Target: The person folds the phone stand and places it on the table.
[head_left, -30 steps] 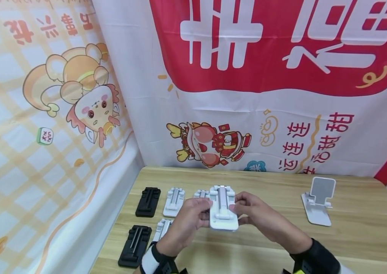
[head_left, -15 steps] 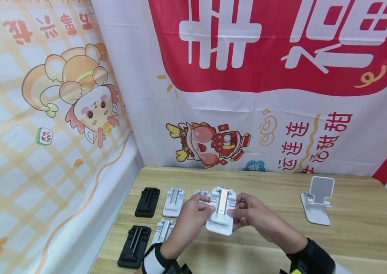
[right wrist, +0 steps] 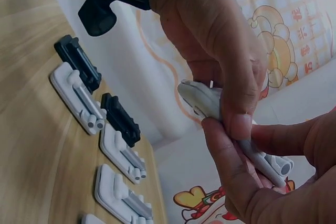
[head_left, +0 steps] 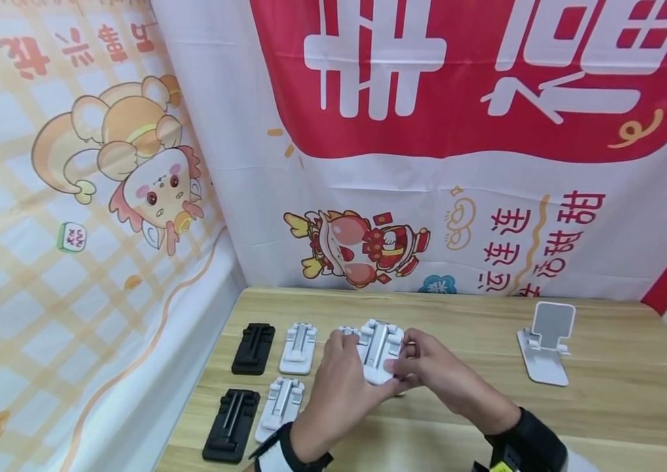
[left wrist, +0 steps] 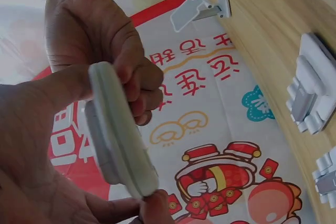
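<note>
Both hands hold a folded white phone stand (head_left: 378, 351) above the table, its hinged side with a grey strip facing up in the head view. My left hand (head_left: 342, 383) grips it by opposite edges, with the thumb along the near edge and the fingers at the far left. On the right edge, my right hand (head_left: 436, 370) pinches it between thumb and fingers. The left wrist view shows the stand (left wrist: 123, 135) edge-on between the hands. In the right wrist view, fingers cover much of the stand (right wrist: 202, 98). Behind it, another white stand (head_left: 348, 331) is mostly hidden.
Folded stands lie at the table's left: two black ones (head_left: 253, 348) (head_left: 231, 425) and two white ones (head_left: 297, 348) (head_left: 280, 408). An unfolded white stand (head_left: 546, 347) stands upright at the right. Printed cloths (head_left: 239, 164) hang behind and to the left of the wooden table (head_left: 463, 314).
The left hand has shifted from the stand's left edge to span its near and far edges. The held stand has turned and tilted in the hands; the right hand still pinches its right side.
</note>
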Available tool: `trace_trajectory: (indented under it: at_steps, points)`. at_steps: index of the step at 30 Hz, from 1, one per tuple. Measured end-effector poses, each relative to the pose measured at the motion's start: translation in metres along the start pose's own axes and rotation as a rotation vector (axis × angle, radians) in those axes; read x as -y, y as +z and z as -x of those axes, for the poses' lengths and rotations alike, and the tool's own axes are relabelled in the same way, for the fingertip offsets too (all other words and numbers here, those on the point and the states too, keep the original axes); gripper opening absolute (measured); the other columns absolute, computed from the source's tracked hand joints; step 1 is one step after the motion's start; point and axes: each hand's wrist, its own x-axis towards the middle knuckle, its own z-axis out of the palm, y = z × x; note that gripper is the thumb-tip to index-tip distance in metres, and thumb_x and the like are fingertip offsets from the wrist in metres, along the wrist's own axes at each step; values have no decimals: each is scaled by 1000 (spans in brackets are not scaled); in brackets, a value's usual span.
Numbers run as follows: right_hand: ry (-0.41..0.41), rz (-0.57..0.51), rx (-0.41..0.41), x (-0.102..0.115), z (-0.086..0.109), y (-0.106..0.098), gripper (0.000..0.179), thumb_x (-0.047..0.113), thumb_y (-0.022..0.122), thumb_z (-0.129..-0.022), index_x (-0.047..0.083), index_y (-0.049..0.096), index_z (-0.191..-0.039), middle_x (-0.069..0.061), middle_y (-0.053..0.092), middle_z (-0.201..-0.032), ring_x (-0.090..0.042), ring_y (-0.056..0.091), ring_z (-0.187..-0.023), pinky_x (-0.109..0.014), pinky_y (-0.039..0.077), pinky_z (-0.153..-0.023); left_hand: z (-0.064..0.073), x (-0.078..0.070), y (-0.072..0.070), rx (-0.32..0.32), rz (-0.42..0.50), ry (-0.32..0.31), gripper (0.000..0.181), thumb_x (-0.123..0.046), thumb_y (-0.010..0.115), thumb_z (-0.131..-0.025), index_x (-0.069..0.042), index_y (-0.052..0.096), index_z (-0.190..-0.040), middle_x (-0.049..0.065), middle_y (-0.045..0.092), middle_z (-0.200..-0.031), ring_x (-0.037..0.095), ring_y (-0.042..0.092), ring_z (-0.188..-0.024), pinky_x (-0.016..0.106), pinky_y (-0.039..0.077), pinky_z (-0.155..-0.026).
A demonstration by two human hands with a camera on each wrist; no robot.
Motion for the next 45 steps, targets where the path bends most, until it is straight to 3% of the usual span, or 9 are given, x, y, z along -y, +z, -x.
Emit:
trace_trajectory:
  at_steps: [5,7,11,16,24,27,33,40,45]
  points:
    - [-10,3,69,-3,-3,-6,38,19,61,-94,-7,44,-117,-17,60,-104,-22,64,-85,-37,59,-77,1,14,2,-42,-22,-5,101,-74,68,-61,0,55,-128,5,46,-107,15,43,-87,26,44,-64]
    - [-37,33,38,-7,-5,-15,33,17,56,-95,-7,47,-115,-19,61,-105,-24,65,-87,-39,59,-79,3,25,5,-56,-45,-9,95,-69,71,-60,2,57,-123,6,48,-105,16,44,-83,27,44,-62]
    - [-73,217,-162,-15,-7,-54,31,20,52,-97,-5,52,-115,-19,61,-108,-25,63,-93,-39,56,-83,9,54,14,-68,-86,-52,83,-57,75,-57,4,61,-111,8,48,-96,17,45,-76,28,44,-56]
    - [-78,593,-417,-21,-10,-121,43,33,53,-98,-3,51,-120,-21,58,-112,-29,57,-98,-39,52,-77,25,88,34,-28,-140,-132,84,-57,79,-52,6,58,-103,11,48,-91,23,49,-77,37,50,-60]
    - [-315,1053,-755,-43,-9,-208,34,8,60,-88,-13,58,-114,-37,56,-113,-51,46,-104,-62,35,-90,40,107,62,61,-132,-200,96,-62,79,-51,14,58,-107,19,51,-95,29,55,-78,46,56,-69]
    - [-306,1149,-756,-52,-6,-226,34,7,64,-85,-13,60,-112,-37,58,-112,-53,48,-101,-65,38,-86,39,109,66,82,-132,-225,96,-62,79,-52,13,58,-107,18,49,-93,28,53,-76,45,55,-68]
    - [-215,1213,-640,-71,-2,-239,29,1,68,-78,-17,63,-101,-32,62,-89,-47,55,-81,-59,47,-67,35,113,72,178,-101,-284,100,-59,82,-51,16,55,-110,22,49,-95,31,55,-80,49,56,-70]
    - [-285,1257,-686,-70,-6,-237,16,-11,58,-78,-14,65,-93,-29,62,-84,-45,57,-79,-58,48,-65,35,117,76,197,-85,-277,104,-57,85,-49,18,53,-113,25,47,-96,33,56,-82,50,57,-69]
    - [-241,1248,-694,-67,-5,-240,15,-11,58,-78,-10,68,-90,-27,65,-84,-43,60,-77,-56,49,-61,35,116,74,217,-103,-276,107,-63,83,-47,16,54,-112,25,48,-100,36,54,-91,51,56,-72]
